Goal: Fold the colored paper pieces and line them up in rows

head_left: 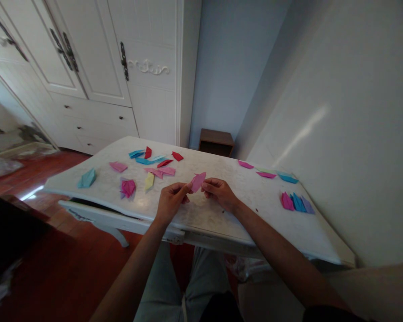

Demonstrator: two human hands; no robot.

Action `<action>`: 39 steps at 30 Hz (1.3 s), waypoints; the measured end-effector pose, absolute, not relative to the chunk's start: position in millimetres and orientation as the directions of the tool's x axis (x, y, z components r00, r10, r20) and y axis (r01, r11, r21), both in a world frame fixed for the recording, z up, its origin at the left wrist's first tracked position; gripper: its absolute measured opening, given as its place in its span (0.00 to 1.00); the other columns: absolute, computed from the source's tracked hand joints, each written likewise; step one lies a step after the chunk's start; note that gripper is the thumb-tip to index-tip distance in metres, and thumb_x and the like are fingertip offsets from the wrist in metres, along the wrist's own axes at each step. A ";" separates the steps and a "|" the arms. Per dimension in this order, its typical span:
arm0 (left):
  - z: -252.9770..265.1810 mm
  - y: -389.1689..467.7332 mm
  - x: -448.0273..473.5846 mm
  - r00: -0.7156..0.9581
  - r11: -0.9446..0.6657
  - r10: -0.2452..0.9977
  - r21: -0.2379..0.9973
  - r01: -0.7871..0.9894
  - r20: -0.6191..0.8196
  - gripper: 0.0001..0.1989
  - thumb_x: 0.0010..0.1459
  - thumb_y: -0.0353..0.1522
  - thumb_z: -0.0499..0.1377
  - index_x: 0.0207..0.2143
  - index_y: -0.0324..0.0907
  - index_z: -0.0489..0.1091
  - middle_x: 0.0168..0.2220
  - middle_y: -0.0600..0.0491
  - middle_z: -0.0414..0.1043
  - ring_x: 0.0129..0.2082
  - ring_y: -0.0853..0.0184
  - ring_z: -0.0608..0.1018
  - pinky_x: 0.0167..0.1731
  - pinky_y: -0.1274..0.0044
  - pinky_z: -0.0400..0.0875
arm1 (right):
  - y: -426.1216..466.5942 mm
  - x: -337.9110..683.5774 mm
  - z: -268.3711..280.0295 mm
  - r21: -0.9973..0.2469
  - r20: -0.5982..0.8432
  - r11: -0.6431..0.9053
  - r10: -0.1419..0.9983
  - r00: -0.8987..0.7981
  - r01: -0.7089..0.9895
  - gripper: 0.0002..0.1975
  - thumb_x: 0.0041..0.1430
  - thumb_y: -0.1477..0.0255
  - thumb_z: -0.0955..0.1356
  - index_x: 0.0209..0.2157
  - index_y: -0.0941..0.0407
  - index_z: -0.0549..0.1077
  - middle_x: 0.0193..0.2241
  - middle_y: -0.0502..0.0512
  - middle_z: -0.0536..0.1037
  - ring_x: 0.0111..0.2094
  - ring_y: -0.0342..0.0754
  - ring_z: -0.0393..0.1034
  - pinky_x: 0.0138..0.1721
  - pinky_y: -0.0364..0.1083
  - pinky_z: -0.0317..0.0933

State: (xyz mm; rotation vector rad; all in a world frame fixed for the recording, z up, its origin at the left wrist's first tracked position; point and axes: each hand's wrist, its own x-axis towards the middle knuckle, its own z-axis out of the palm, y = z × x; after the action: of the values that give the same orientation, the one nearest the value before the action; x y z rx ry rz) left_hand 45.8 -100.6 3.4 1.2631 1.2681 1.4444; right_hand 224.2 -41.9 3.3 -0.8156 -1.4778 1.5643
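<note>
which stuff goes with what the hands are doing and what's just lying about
Likely part of the job:
pink folded paper, in the left hand with the right hand at its edge
probably the other folded papers, such as the yellow piece and teal piece, on the white table

Just around:
brown box beyond the table
white wardrobe
clear plastic on the floor

Pale grey-green trousers (211, 277) are worn, with a whitish cord (184, 307) in front. Black cloth (225, 307) is seen at the lap, a dark sleeve (329, 314); both hands (173, 200) and forearms (275, 243) are left bare.
</note>
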 end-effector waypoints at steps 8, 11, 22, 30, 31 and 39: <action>3.5 -99.1 46.8 -0.147 -0.143 0.977 0.987 0.080 0.153 0.15 0.50 0.44 0.64 0.27 0.40 0.77 0.19 0.55 0.72 0.17 0.72 0.69 0.19 0.81 0.61 | -41.3 221.4 -1.0 -0.992 0.124 0.109 0.884 -0.450 -0.060 0.16 0.47 0.57 0.73 0.26 0.56 0.75 0.23 0.48 0.74 0.21 0.40 0.64 0.25 0.41 0.59; 3.2 -99.4 46.0 -0.139 -0.136 0.979 0.984 0.114 0.152 0.16 0.49 0.44 0.64 0.27 0.40 0.77 0.20 0.54 0.73 0.18 0.72 0.70 0.19 0.81 0.63 | -40.2 221.8 -2.4 -0.991 0.128 0.099 0.898 -0.422 -0.090 0.17 0.47 0.56 0.73 0.25 0.56 0.72 0.22 0.47 0.72 0.20 0.39 0.64 0.25 0.41 0.58; 5.9 -98.3 43.1 -0.101 -0.113 0.986 0.974 0.198 0.135 0.17 0.47 0.46 0.63 0.28 0.40 0.76 0.26 0.51 0.78 0.20 0.69 0.74 0.21 0.80 0.67 | -48.1 270.5 0.8 -0.992 0.039 0.064 0.974 -0.224 0.107 0.20 0.53 0.52 0.67 0.27 0.55 0.65 0.20 0.46 0.71 0.16 0.38 0.62 0.18 0.38 0.53; 11.5 -99.1 43.1 -0.097 -0.079 0.990 0.970 0.231 0.104 0.20 0.45 0.49 0.62 0.28 0.41 0.75 0.27 0.52 0.78 0.23 0.66 0.77 0.24 0.78 0.71 | -59.8 382.5 34.3 -0.841 -0.208 -0.182 0.978 0.007 0.509 0.09 0.54 0.67 0.67 0.26 0.57 0.68 0.12 0.43 0.67 0.10 0.36 0.54 0.12 0.37 0.47; 11.6 -98.9 42.9 -0.095 -0.075 0.990 0.968 0.241 0.100 0.20 0.45 0.49 0.61 0.28 0.41 0.75 0.26 0.52 0.78 0.23 0.66 0.77 0.24 0.78 0.71 | -61.6 394.4 36.1 -0.819 -0.211 -0.206 0.976 0.053 0.536 0.08 0.55 0.68 0.66 0.26 0.57 0.68 0.11 0.42 0.66 0.10 0.36 0.53 0.12 0.36 0.45; 7.4 -97.0 41.8 -0.081 -0.064 0.993 0.967 0.246 0.086 0.20 0.45 0.49 0.61 0.30 0.42 0.75 0.28 0.52 0.78 0.25 0.65 0.78 0.24 0.78 0.71 | -77.4 431.7 31.2 -0.631 -0.138 -0.304 0.949 0.282 0.714 0.13 0.57 0.70 0.63 0.20 0.57 0.66 0.09 0.42 0.60 0.10 0.36 0.49 0.14 0.38 0.43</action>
State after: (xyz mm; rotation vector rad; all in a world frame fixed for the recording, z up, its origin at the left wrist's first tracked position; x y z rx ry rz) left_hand 41.8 -97.0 7.4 1.4028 1.4226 1.2084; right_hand 431.7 -77.4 31.2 -2.1063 -1.4916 0.6986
